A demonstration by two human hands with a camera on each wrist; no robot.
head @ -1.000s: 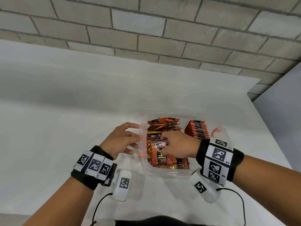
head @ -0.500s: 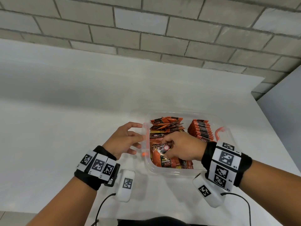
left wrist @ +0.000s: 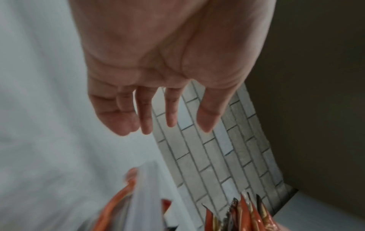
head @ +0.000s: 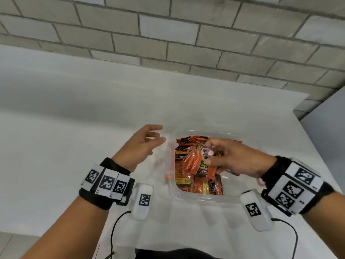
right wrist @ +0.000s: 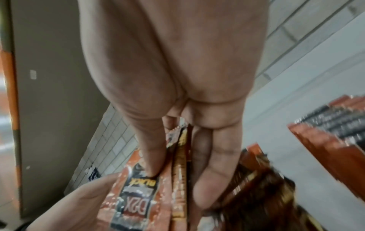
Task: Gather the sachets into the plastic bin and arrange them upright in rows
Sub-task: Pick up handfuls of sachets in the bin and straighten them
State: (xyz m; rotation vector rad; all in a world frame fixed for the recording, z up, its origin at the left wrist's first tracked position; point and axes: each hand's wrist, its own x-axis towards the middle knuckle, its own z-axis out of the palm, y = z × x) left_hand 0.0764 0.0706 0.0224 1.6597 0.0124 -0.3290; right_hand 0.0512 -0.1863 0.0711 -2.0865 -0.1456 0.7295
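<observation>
Head view: your right hand (head: 237,159) pinches a small bunch of sachets (head: 197,163) and holds it above the bin (head: 197,197), which sits on the white table (head: 74,128) just in front of you. Your left hand (head: 141,146) hovers beside the bin's left rim with fingers spread and relaxed, holding nothing and apart from the plastic. Below the bunch, loose sachets lie flat and jumbled on the bin floor; no sachets show on the table, so gathering looks done and the sorting only partly so. The table lies open to the left and toward the brick wall (head: 168,34), with the table's right edge near the bin. Left wrist view: the left hand (left wrist: 168,70) shows an open palm and straight, parted fingers (left wrist: 146,115); the bin's blurred rim and the tips of the bunch (left wrist: 248,217) sit below it. Right wrist view: the right hand (right wrist: 177,78) clamps the bunch (right wrist: 150,195) between thumb on one face and fingers (right wrist: 213,179) on the other, the packs on edge. To the right a tight row (right wrist: 335,132) already stands upright; the jumble beneath the fingers is what is left, and the open room for the bunch probably lies between that row and the near wall.
</observation>
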